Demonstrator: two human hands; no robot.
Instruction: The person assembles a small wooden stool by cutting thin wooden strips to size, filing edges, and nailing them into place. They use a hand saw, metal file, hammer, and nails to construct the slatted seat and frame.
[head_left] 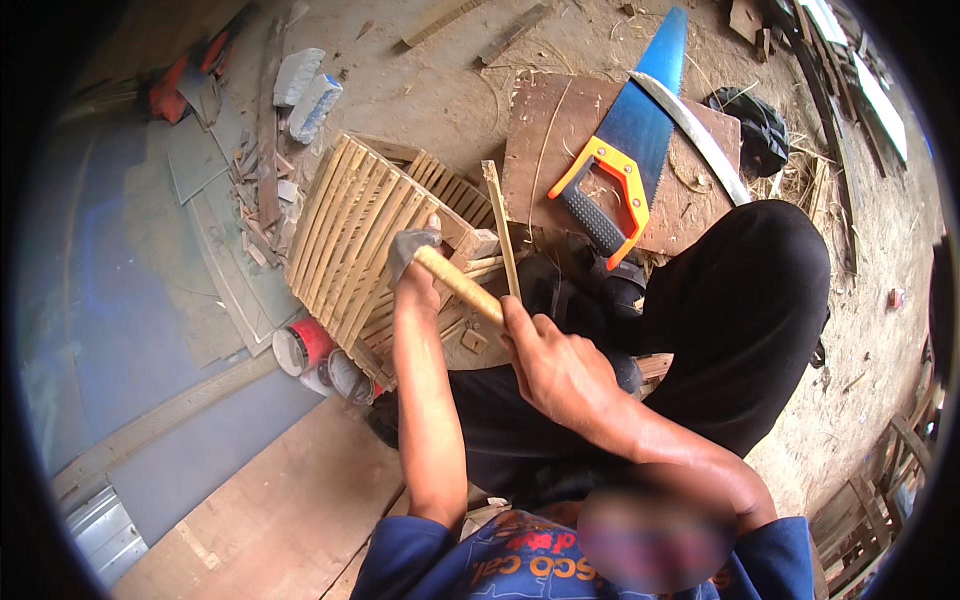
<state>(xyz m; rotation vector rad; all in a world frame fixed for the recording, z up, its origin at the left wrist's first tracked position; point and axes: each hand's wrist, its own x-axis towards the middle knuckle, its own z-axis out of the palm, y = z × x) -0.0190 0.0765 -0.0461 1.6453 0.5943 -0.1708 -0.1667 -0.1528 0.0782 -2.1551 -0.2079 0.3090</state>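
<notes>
My right hand [570,365] is wrapped round the pale yellow handle of a hammer [462,288]. Its grey head overlaps my left hand [424,285] in the view, just over the near corner of a slatted wooden crate [350,235]. The fingers of my left hand are bent at the crate's edge and mostly hidden behind the hammer head; one fingertip shows above it. What they pinch there cannot be made out. The crate lies tilted, its narrow slats facing up and left. A thin wooden strip [500,225] stands beside it, close to my right hand.
A handsaw [640,120] with an orange and black handle rests on a brown board [535,130], a curved blade [690,130] alongside. Red cans [312,340] stand by the crate's lower left. Wood scraps [265,225] lie left; a black bundle [755,130] lies right. My bent knee [770,270] rises at right.
</notes>
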